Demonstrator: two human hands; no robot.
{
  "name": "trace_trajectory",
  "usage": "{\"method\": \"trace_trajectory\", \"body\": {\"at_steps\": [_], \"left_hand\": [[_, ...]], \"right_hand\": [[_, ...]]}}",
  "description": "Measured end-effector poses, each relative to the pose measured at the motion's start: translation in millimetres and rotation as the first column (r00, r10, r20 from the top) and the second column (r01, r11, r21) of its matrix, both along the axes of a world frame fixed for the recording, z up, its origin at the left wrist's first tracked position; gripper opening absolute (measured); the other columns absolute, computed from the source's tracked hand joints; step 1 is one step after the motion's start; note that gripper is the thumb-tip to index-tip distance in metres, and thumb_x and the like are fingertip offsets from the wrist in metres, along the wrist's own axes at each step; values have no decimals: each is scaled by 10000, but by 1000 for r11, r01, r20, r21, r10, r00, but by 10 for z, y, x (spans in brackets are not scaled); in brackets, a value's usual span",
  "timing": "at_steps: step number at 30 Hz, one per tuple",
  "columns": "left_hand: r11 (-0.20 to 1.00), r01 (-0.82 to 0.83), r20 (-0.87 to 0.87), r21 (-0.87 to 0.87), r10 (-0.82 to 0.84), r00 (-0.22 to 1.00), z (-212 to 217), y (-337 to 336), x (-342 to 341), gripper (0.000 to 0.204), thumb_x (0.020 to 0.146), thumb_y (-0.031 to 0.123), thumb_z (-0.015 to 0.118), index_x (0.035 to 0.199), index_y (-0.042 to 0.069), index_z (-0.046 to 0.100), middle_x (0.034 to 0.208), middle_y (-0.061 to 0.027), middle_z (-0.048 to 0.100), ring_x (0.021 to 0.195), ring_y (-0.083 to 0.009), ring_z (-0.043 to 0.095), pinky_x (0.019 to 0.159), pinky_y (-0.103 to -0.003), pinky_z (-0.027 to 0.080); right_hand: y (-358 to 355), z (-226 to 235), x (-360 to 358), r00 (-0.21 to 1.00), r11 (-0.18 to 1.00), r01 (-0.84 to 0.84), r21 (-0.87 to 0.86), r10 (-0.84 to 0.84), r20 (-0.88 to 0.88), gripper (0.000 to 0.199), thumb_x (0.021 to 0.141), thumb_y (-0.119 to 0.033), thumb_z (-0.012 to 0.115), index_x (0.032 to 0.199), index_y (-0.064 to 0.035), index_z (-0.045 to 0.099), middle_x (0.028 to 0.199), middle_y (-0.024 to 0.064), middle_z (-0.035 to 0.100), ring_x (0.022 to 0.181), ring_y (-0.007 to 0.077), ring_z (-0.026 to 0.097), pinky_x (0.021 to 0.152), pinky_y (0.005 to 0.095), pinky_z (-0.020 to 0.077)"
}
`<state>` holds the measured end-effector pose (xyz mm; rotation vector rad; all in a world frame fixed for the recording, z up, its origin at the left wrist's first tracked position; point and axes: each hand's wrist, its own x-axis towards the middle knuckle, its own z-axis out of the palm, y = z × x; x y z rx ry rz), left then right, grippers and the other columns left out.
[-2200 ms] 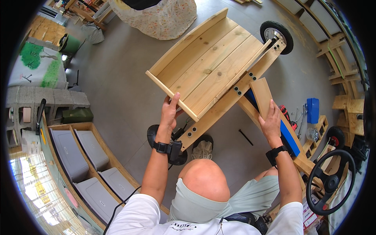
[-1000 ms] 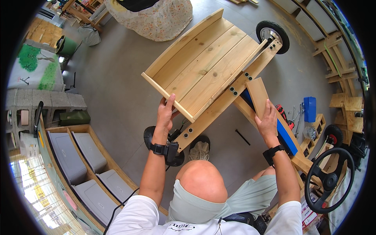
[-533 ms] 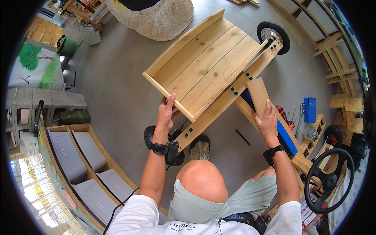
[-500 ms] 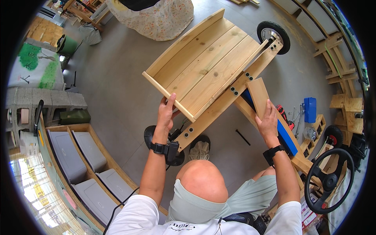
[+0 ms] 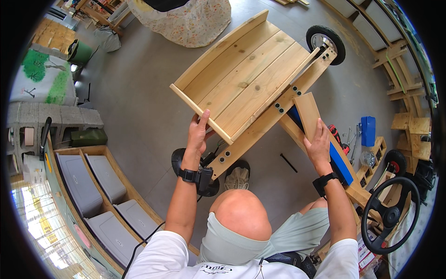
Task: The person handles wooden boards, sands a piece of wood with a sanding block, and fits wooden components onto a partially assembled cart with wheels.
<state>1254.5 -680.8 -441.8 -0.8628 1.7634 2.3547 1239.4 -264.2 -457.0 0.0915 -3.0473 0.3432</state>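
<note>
My left hand [image 5: 197, 136] grips the near left edge of an open wooden tray [image 5: 244, 86] made of planks with low side walls, its thumb over the rim. The tray lies against a wooden crossbeam [image 5: 248, 140] with dark bolts, which carries a black-tyred wheel [image 5: 341, 53] at its far end. My right hand [image 5: 318, 145] is closed round a short wooden board [image 5: 306, 111], fingers on its right edge. This board rests along a long beam with a blue panel [image 5: 340, 163], which runs toward a black steering wheel [image 5: 391, 215].
Beside the beam on the right lie a red drill [image 5: 344, 148], wrenches, a blue box [image 5: 368, 131] and a wooden compartment tray [image 5: 377, 156]. A black rod [image 5: 288, 162] lies on the floor. Grey bins [image 5: 79, 181] stand at left, with concrete blocks [image 5: 49, 116] behind.
The wooden tray, crossbeam and wheel show a very slight shift to the right in view. Both hands keep their holds.
</note>
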Motion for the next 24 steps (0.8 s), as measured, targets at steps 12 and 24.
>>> {"method": "trace_trajectory", "body": {"at_steps": [12,24], "left_hand": [[999,3,29,41,-4,1000,35,-11,-5,730,950,548,640,1420,29,435,1277,-135,573,1161,-258,596,950,-496,530],[988,-32,41,151,26,999,17,-15,4,602,962,523,623,1352,77,513,1228,-68,594,1129,-221,586,971,-484,486]], "right_hand": [[9,-10,-2,1000,1000,-7,-3,7,-17,945,788,-263,792,1553,-59,275,1376,209,451,1291,401,470,1081,470,413],[-3,18,7,999,1000,-23,-13,23,-27,944,785,-239,797,1549,-52,276,1369,206,454,1278,403,476,1081,464,413]]}}
